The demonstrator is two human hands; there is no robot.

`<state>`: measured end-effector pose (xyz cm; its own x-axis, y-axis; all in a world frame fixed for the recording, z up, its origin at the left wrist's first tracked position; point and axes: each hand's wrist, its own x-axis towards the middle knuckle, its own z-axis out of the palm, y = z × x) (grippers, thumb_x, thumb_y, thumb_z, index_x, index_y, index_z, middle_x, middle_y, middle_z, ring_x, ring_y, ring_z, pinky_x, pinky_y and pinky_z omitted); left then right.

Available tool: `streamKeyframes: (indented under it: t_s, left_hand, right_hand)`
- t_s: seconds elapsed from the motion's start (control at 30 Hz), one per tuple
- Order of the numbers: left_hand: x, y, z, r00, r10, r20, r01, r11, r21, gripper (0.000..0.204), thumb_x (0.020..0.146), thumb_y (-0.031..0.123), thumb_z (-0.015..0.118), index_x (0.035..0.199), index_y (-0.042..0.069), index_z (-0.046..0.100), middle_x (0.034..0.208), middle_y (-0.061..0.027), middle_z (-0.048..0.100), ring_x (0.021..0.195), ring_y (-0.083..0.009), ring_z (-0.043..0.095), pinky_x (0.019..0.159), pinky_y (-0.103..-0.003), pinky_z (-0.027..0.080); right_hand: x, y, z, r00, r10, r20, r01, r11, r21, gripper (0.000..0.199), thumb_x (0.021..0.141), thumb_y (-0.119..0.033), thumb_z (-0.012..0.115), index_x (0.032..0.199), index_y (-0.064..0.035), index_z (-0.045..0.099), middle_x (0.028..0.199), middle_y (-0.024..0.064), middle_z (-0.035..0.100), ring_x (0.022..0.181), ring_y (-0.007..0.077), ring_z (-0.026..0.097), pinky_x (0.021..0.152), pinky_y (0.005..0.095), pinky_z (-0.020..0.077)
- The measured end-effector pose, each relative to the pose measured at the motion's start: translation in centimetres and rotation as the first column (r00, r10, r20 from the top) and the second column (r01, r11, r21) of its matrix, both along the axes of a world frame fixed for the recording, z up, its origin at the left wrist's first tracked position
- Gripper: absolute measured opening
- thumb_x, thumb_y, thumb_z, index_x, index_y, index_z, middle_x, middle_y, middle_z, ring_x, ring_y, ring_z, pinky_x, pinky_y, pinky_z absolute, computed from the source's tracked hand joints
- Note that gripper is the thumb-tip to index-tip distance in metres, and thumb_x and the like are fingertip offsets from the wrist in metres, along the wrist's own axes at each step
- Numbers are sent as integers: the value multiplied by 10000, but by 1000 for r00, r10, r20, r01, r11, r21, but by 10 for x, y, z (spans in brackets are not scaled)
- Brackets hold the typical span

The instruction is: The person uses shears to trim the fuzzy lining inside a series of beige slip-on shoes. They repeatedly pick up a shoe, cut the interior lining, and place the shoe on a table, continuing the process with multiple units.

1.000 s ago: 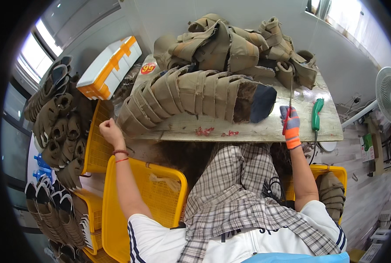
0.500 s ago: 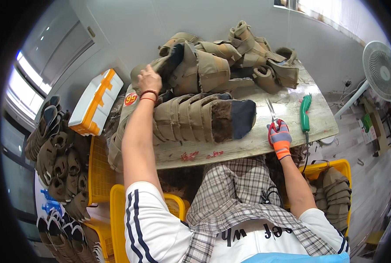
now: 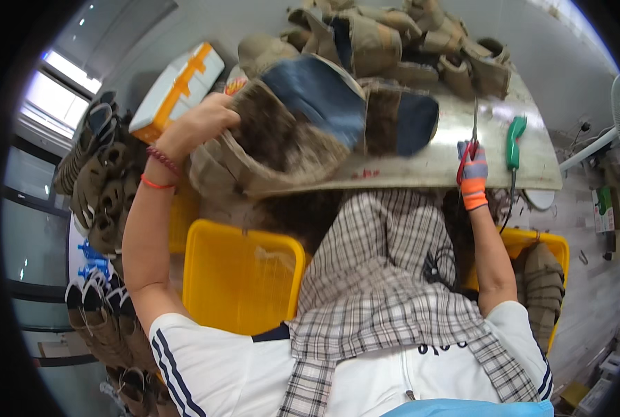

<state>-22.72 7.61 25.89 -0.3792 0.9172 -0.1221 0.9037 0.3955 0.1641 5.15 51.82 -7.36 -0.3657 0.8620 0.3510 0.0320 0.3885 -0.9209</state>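
Surface [image 3: 421, 170]: bare strip along the near edge, between the lifted boot upper [image 3: 289, 132] and the scissors [image 3: 471, 142]. Far side: blocked by a heap of tan boot uppers [image 3: 393, 42]. Left end: blocked by a white and orange box [image 3: 178, 90]. Right end: green tool [image 3: 513, 142] lying just beside the scissors. Below the near edge: yellow crate [image 3: 244, 278], open on top.
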Motion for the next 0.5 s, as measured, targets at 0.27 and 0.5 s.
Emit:
streamKeyframes:
  t_s: [0.27,0.5]
  left_hand:
    - [122,-4,-197,554,488,674,4,808,-589,322,874,282,525,1014,17,643,1178,-81,581,1074,-226,536,887,-310,431]
    - [174,-122,-286,-457,-55,888,-708,627,-325,567,973,419,331,1284,-42,441,1205,-138,571,1083,-222,572,885,-351,492]
  right_hand:
    - [41,-228,107,656,604,452,-712,693,108,286,777,-100,661,1025,-23,542,795,69,552,711,183,559,651,276,474]
    - [67,-243,70,428,541,724,-868,469,163,301,697,-277,707,917,-99,603,847,71,618,790,256,594,708,358,481]
